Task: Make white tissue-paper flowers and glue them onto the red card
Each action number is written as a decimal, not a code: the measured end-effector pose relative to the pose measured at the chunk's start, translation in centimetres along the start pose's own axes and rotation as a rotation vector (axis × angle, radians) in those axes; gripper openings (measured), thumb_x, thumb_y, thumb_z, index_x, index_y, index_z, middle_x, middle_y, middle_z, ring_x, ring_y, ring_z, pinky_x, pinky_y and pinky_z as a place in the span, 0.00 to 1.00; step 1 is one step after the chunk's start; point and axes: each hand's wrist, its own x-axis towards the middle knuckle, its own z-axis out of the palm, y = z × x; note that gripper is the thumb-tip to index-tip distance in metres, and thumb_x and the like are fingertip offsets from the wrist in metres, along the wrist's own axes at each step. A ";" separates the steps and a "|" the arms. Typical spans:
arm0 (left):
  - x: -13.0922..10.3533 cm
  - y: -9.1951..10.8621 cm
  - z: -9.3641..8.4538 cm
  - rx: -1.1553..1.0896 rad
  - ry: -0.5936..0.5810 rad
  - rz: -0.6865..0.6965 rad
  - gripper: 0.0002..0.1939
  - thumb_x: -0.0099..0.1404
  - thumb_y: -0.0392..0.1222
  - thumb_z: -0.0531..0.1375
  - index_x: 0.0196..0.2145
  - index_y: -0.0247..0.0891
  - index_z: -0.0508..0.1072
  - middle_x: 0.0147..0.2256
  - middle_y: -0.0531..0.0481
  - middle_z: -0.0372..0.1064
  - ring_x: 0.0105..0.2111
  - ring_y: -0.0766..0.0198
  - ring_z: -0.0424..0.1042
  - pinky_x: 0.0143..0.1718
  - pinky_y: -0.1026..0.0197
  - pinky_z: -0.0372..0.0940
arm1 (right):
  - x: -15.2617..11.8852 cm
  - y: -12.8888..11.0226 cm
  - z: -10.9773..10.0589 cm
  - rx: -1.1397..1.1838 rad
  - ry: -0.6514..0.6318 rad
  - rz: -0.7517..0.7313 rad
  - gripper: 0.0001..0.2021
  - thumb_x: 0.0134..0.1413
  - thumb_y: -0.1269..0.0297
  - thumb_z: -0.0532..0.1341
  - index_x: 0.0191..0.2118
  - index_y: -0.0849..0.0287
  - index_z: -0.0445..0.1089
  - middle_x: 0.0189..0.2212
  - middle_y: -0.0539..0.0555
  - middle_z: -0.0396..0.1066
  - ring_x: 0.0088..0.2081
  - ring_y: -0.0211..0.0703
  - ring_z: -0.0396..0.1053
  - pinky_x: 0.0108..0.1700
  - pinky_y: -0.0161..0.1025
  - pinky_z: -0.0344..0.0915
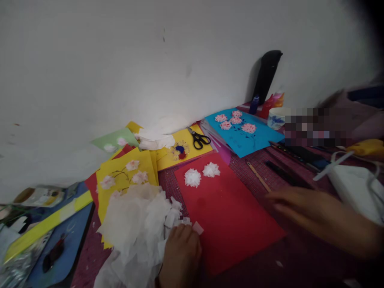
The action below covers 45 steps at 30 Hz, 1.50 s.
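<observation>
My left hand [182,253] has its fingers curled down on the small white tissue paper squares [174,216] at the edge of a crumpled tissue heap [135,224]. One loose square lies just right of the fingertips. Beside the hand is a red sheet of paper [228,212] bearing two white tissue flowers [192,177] near its top. To the right of that sheet, my right hand [321,216] is blurred, its fingers stretched out and apart, with nothing visible in them. A thin wooden stick or brush [258,177] ends near its fingertips.
Yellow sheets with pale flowers [120,168] lie at left, scissors [199,138] behind. A blue sheet with pink flowers [240,138], a cup [276,119] and paint bottles [267,106] stand farther back. A white box [355,190] is at right, a blue board [70,240] at left.
</observation>
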 end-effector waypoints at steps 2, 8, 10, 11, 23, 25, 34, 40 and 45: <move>0.2 0.3 -1.1 -0.437 0.066 -0.250 0.09 0.60 0.31 0.53 0.24 0.37 0.67 0.24 0.52 0.64 0.27 0.63 0.64 0.30 0.62 0.57 | 0.8 -2.9 2.3 0.204 -0.178 -0.001 0.12 0.60 0.62 0.53 0.44 0.52 0.72 0.42 0.55 0.76 0.42 0.48 0.73 0.45 0.43 0.69; -0.2 2.0 -0.7 -1.579 0.006 -0.734 0.11 0.54 0.44 0.62 0.21 0.38 0.65 0.18 0.57 0.57 0.19 0.70 0.55 0.23 0.67 0.52 | 3.2 -9.6 7.4 0.977 -0.503 0.069 0.18 0.54 0.61 0.60 0.51 0.57 0.62 0.41 0.53 0.68 0.35 0.38 0.67 0.35 0.34 0.66; -0.5 2.2 0.3 -1.657 0.006 -0.761 0.13 0.51 0.46 0.64 0.21 0.37 0.65 0.17 0.57 0.57 0.19 0.71 0.54 0.23 0.67 0.51 | 3.5 -10.5 8.4 0.995 -0.517 0.102 0.10 0.51 0.64 0.61 0.40 0.59 0.64 0.30 0.48 0.65 0.29 0.34 0.63 0.28 0.30 0.61; -0.6 2.1 0.8 -1.647 -0.003 -0.765 0.14 0.51 0.48 0.64 0.20 0.38 0.65 0.17 0.57 0.57 0.18 0.71 0.54 0.22 0.67 0.51 | 3.5 -10.7 8.9 0.955 -0.499 0.122 0.06 0.49 0.66 0.61 0.34 0.59 0.64 0.26 0.45 0.62 0.26 0.32 0.60 0.26 0.28 0.58; 1.9 -0.2 -1.6 -1.138 0.073 -0.694 0.13 0.54 0.50 0.65 0.23 0.38 0.69 0.19 0.57 0.62 0.21 0.69 0.59 0.25 0.68 0.54 | 5.6 -6.1 4.4 0.134 -0.236 0.130 0.06 0.55 0.69 0.56 0.38 0.59 0.69 0.35 0.54 0.72 0.36 0.43 0.69 0.39 0.36 0.62; 2.3 -1.9 -2.3 -1.048 0.126 -0.660 0.13 0.56 0.48 0.63 0.23 0.38 0.69 0.20 0.57 0.62 0.23 0.68 0.60 0.27 0.68 0.56 | 6.8 -3.0 3.1 -0.091 -0.127 0.237 0.10 0.58 0.71 0.51 0.42 0.65 0.66 0.42 0.66 0.69 0.43 0.54 0.68 0.43 0.46 0.61; 2.4 -5.0 -1.4 -1.001 0.190 -0.474 0.09 0.59 0.43 0.62 0.23 0.37 0.71 0.26 0.53 0.64 0.30 0.65 0.63 0.33 0.65 0.58 | 8.2 2.6 3.9 -0.522 -0.190 0.369 0.20 0.51 0.74 0.54 0.52 0.63 0.62 0.39 0.67 0.74 0.36 0.58 0.74 0.32 0.42 0.61; 2.2 -5.1 -2.0 -1.017 0.185 -0.497 0.10 0.59 0.43 0.62 0.23 0.37 0.71 0.24 0.54 0.64 0.27 0.67 0.64 0.29 0.66 0.58 | 8.2 3.3 3.8 -0.432 -0.166 0.335 0.23 0.48 0.76 0.54 0.53 0.60 0.64 0.41 0.65 0.72 0.37 0.55 0.73 0.35 0.42 0.61; 2.2 -4.7 -2.5 -1.188 0.230 -0.666 0.11 0.58 0.47 0.63 0.27 0.37 0.68 0.21 0.58 0.63 0.20 0.70 0.62 0.22 0.69 0.57 | 7.9 2.5 1.1 -0.111 -0.046 0.275 0.07 0.49 0.73 0.54 0.30 0.61 0.70 0.35 0.61 0.72 0.36 0.50 0.70 0.39 0.42 0.61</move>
